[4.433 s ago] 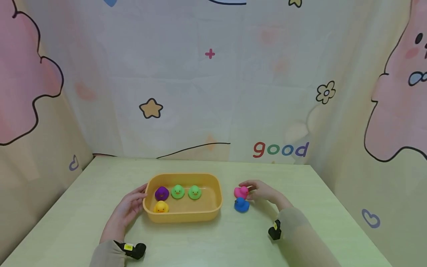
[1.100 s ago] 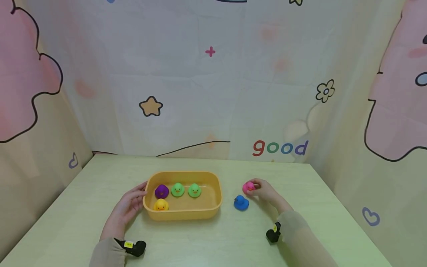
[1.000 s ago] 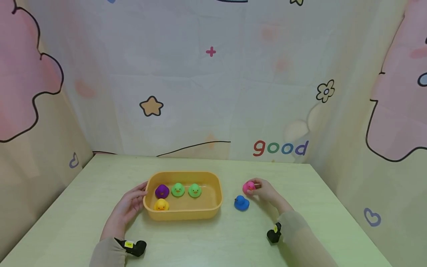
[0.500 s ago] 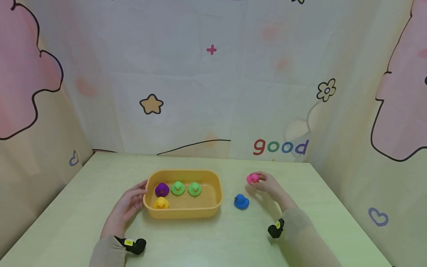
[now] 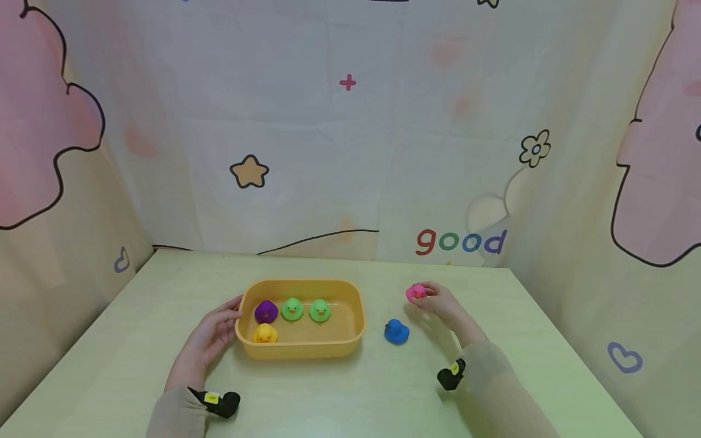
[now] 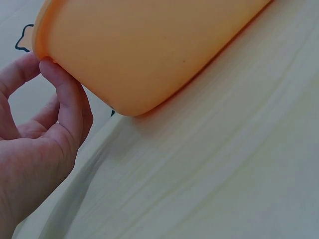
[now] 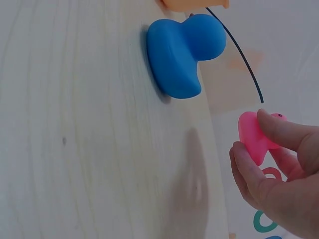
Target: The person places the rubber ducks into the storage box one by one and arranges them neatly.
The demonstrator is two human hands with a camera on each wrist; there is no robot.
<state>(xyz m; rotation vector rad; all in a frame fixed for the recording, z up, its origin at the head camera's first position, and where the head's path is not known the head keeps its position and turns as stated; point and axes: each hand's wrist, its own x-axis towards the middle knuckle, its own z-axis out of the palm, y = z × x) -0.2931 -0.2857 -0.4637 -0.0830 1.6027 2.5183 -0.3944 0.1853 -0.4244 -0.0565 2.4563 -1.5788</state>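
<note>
A yellow-orange plastic tub [image 5: 345,350] stands on the table, and my left hand [image 5: 213,337] pinches its left rim. In the left wrist view, the fingertips [image 6: 47,67] of that hand sit right at the rim. My right hand [image 5: 445,306] holds a pink toy duck [image 5: 417,292] between thumb and fingers, raised over the table with a shadow below. The right wrist view shows the thumb on one side of the duck [image 7: 252,137]. Between the tub and my right hand, a blue toy duck [image 5: 397,332] rests on the tabletop.
Inside the tub lie a purple duck [image 5: 266,312], a green duck [image 5: 292,309], a second green duck [image 5: 320,311] and a yellow duck [image 5: 265,334]. The pale wooden table [image 5: 317,401] ends at a printed cloth backdrop [image 5: 306,201], with cloth at both sides too.
The pink duck, earlier beside the blue one, has been gripped, then lifted and carried back and to the right by my right hand. My left hand and the tub stay put.
</note>
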